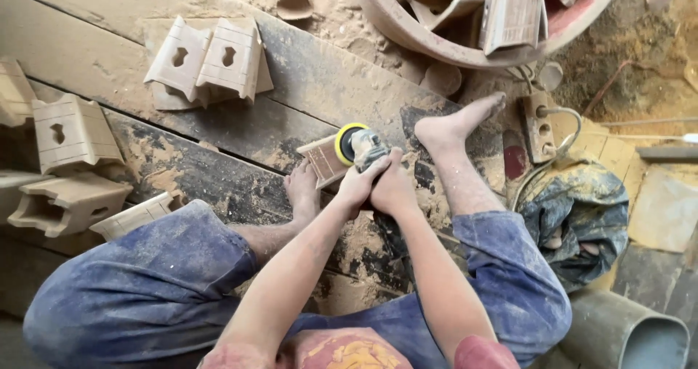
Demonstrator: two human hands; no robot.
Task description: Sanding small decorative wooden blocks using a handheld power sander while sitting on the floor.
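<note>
Hands grip tight: left hand [358, 183] and right hand [395, 187] clasp a yellow-disc sander [358, 147]. Its disc touches a small wooden block [322, 161].

Faded blue trousers [145, 282], dust-smeared, rolled above knee. Red shirt [342, 351] with yellow-orange print on chest, short sleeves. Forearms bare, feet [454, 125] bare, sawdust on shins and toes.

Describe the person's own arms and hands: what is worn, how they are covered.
Both arms are bare from the shoulder down; only short red sleeve edges show. The left hand and right hand wear no gloves, rings or watch. Pale sawdust dusts the forearms.
</note>
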